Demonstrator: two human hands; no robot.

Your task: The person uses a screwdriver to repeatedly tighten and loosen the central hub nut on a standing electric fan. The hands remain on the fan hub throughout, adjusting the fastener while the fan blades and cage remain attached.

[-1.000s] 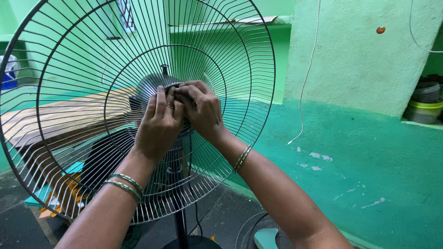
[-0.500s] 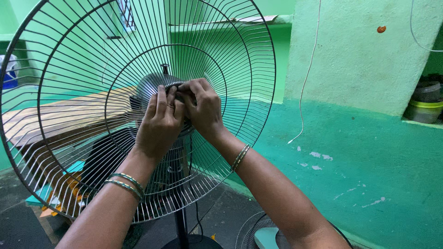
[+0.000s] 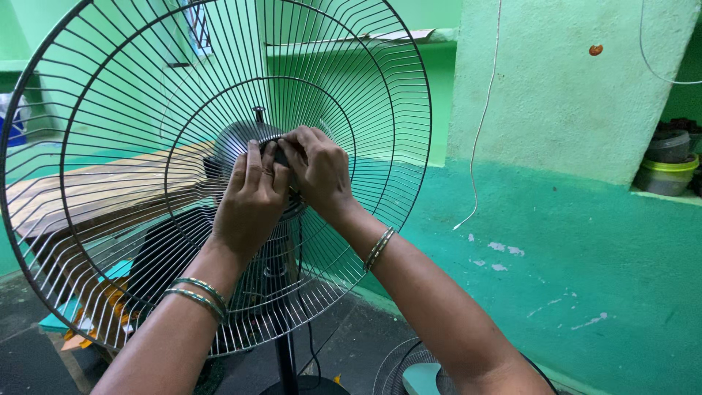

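Observation:
A standing fan's rear wire guard (image 3: 110,95) fills the left half of the view, its dark motor housing (image 3: 238,139) at the centre. Both my hands meet at the hub. My left hand (image 3: 252,197) lies flat over the centre with fingers pointing up. My right hand (image 3: 318,168) curls around a small dark part at the hub, fingertips pinching it against my left hand's fingers. The part itself is mostly hidden. Bangles sit on both wrists.
The fan's black pole (image 3: 285,358) drops to a base on the dark floor. A wooden bench (image 3: 80,194) stands behind the guard. Green walls surround; a white cord (image 3: 479,146) hangs down. Containers (image 3: 667,164) sit on a ledge at right. Another fan guard piece (image 3: 409,369) lies on the floor.
Both hands stay on the hub; the fingers have shifted only slightly. The fan has not moved.

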